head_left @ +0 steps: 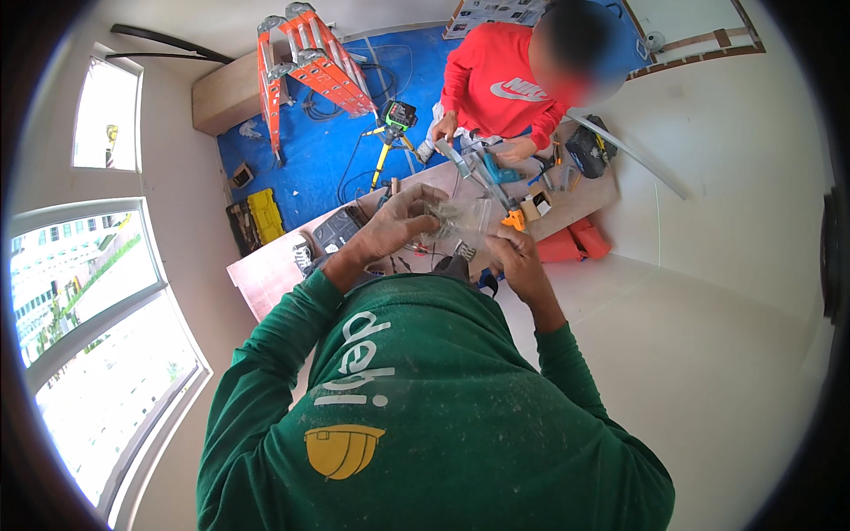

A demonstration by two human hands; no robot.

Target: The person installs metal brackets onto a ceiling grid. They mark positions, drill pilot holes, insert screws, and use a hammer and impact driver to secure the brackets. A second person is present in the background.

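Held item: one clear plastic bag (456,221) with small contents too indistinct to identify, held up in front of the wearer above the middle of the pale pinkish wooden counter (257,276), toward its near edge.

Hands: the left hand (403,221), grasping the bag at its left side with bent fingers; the right hand (522,265), fingers curled at the bag's right edge, whether pinching it or only touching cannot be told.

On the counter, left part: one flat black case (338,228).

On the counter, right part: one teal power tool (503,171), lying near the far edge; one orange-yellow object (514,219), kind unclear, near the near edge; one small open brown box (537,204), just beside it; one black tool bag (588,150), at the far right corner.

At the far edge: one co-worker in a red long-sleeved top (505,84), one hand on a grey metal piece (453,157).

Beyond the far edge, on a blue floor covering (310,190): one orange folding ladder (328,80); one green-and-black device (398,115) on a yellow-legged tripod (381,166).
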